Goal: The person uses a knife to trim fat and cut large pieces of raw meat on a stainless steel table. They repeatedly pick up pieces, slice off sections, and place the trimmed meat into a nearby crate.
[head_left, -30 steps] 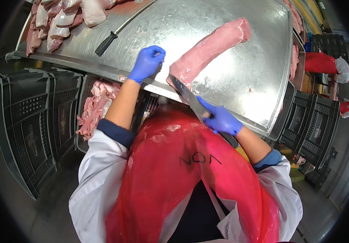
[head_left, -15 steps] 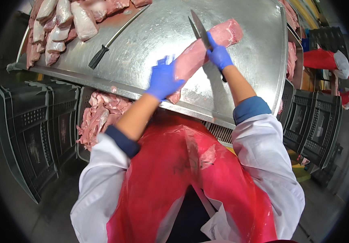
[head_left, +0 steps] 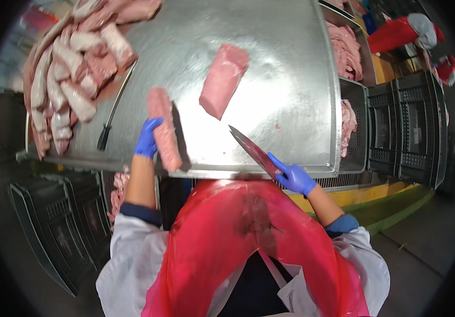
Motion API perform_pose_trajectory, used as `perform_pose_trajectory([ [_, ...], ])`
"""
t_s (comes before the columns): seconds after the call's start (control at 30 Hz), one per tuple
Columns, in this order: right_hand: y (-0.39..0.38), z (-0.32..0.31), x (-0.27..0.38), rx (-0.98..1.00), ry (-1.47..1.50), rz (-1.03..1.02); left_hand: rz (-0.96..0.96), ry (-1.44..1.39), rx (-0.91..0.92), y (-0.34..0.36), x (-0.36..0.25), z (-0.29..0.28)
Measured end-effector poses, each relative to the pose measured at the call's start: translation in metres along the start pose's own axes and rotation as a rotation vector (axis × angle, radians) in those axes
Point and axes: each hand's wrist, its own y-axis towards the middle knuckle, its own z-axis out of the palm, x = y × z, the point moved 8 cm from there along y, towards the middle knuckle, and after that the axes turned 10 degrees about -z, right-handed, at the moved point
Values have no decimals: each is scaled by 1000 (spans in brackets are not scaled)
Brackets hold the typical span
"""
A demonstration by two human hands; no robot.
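My left hand [head_left: 147,138], in a blue glove, grips a long piece of pink meat [head_left: 163,124] from its left side, above the near left part of the metal table [head_left: 285,58]. In my right hand [head_left: 295,178], also gloved in blue, is a knife [head_left: 253,150] at the table's near edge, its blade pointing up and left. A second cut of meat [head_left: 223,79] lies alone in the middle of the table, apart from both hands. The knife tip is a little below and right of that cut's pointed end.
A heap of pale meat pieces [head_left: 61,68] covers the table's far left. Beside it lies a sharpening steel [head_left: 112,113] with a black handle. Dark crates [head_left: 58,227] stand at left, more crates [head_left: 404,134] at right, some holding meat. Another person in red [head_left: 396,36] is at far right.
The long piece of meat is now in two parts. My left hand has carried one part leftward, while my right hand has drawn the knife back toward the near edge. The view has shifted.
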Motion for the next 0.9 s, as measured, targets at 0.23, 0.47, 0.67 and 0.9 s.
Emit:
perform_pose_trajectory([
  [0.23,-48,-63,-62,-305,221,149,276,-24,603,5,-182,348],
  [0.47,-98,-100,-118,-583,280,115,509,1942,-924,146,-13,269],
  [0.67,-159,-77,-163,-642,415,326,67,1298,-513,162,-42,187],
  [0.9,-118,-86,-167,-736,387,75,133,222,481,138,-47,413],
])
